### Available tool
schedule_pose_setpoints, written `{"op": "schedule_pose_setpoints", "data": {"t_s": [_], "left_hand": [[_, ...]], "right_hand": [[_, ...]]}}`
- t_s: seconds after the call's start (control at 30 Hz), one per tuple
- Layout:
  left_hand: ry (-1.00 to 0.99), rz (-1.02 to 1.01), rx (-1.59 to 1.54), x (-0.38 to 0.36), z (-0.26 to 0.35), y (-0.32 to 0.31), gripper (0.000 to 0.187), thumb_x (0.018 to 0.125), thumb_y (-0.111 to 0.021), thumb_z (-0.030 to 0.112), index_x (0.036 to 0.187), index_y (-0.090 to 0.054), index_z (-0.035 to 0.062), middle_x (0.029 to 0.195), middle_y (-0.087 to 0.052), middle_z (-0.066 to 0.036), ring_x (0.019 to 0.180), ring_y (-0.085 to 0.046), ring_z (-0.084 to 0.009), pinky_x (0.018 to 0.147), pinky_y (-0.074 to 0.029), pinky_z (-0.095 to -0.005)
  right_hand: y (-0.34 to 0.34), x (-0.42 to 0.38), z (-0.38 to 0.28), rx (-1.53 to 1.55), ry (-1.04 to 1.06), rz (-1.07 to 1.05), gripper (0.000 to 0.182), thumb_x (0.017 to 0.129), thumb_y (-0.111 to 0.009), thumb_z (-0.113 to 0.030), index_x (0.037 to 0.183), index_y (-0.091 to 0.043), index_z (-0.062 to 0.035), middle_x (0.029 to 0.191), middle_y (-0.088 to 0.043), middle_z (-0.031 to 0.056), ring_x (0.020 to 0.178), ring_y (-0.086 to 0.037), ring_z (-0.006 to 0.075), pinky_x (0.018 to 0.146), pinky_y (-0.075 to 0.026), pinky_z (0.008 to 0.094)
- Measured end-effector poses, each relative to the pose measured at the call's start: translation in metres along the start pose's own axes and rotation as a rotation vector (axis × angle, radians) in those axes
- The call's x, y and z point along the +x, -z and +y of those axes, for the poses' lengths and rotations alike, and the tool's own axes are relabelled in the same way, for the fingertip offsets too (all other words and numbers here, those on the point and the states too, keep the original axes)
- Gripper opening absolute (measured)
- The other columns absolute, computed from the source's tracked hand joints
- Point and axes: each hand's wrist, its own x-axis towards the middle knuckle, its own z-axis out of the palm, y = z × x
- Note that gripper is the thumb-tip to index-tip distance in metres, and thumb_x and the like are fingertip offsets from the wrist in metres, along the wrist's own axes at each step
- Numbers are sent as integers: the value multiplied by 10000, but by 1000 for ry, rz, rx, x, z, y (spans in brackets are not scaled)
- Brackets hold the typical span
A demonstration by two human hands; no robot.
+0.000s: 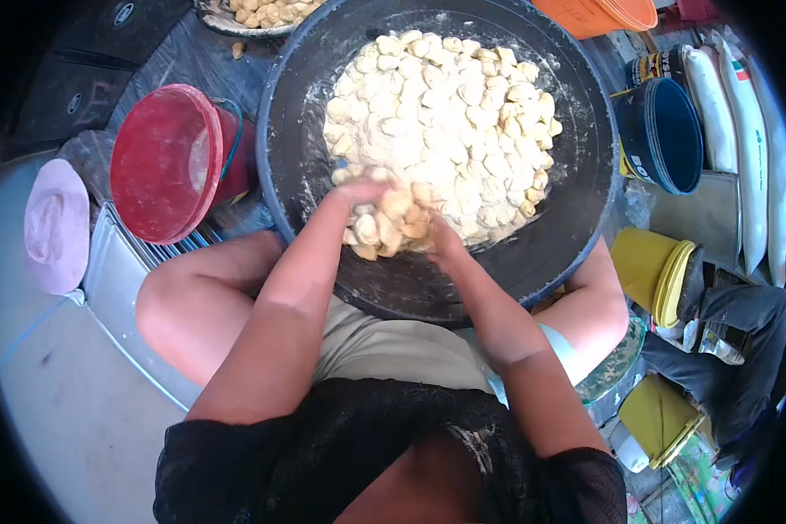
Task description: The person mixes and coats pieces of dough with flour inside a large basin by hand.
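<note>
The basin (589, 157) lies before the person, between the bent legs (201, 306), with lumps (437, 131) in it. Left of it stands a bucket (162, 166), with a hat (55, 227) farther left. Beyond its far left edge sits a bowl (227, 28) holding more lumps; beyond its far right, a tub (589, 16). Right stand a pail (664, 135) and, nearer the person, a container (642, 266); sacks (747, 131) lie right of the pail

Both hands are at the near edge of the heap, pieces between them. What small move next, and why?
I'd probably part the left hand and right hand slightly, letting the tan pieces roll onto the pale heap just beyond: they look less powdered than it does. Blur hides the exact grip.
</note>
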Motion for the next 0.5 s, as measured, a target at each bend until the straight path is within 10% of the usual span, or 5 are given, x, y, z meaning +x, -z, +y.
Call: {"op": "schedule_pose_setpoints", "data": {"t_s": [0.13,0.17,0.27,0.33,0.5], "left_hand": [[30,-458,-89,-50,37,50,789,909,-471,562,1451,-251,32,1379,-419,-267,1136,-561,-359,905,-504,-419],[-54,-190,-145,-21,20,55,766,918,-457,554,1443,-267,28,1361,-443,-256,1095,-586,-347,889,-513,-407],[-159,167,-563,49,-28,47,719,939,-433,528,1428,-300,18,1345,-473,-228,1065,-606,-319,891,-508,-386],[-52,-213,-1113,13,-8,34,710,944,-439,511,1430,-300,14,1384,-439,-214,1169,-547,-311,961,-463,-392],[-200,-378,275,-23,-1,22,851,859,-569,561,1451,-275,25,1476,-318,-190,1382,-267,-277,1118,-245,-444]], "right_hand": [[-42,38,20,515,74,-292,627,975,-215,-541,1320,-445,-71,1292,-514,142,1141,-526,286,985,-420,489],[-69,48,21,670,62,-380,624,978,-222,-539,1317,-446,-66,1286,-514,159,1130,-539,309,971,-443,484],[-128,-16,-16,318,64,-117,539,934,-449,-515,1247,-470,-77,1172,-549,127,1038,-559,291,881,-476,457],[-135,-53,-43,106,55,-44,606,918,-492,-517,1324,-387,-80,1301,-455,155,1144,-487,325,957,-410,478],[-39,-18,-57,-887,696,685,732,901,-490,-560,1434,-301,-95,1448,-294,229,1356,-231,406,1106,-167,540]]}}
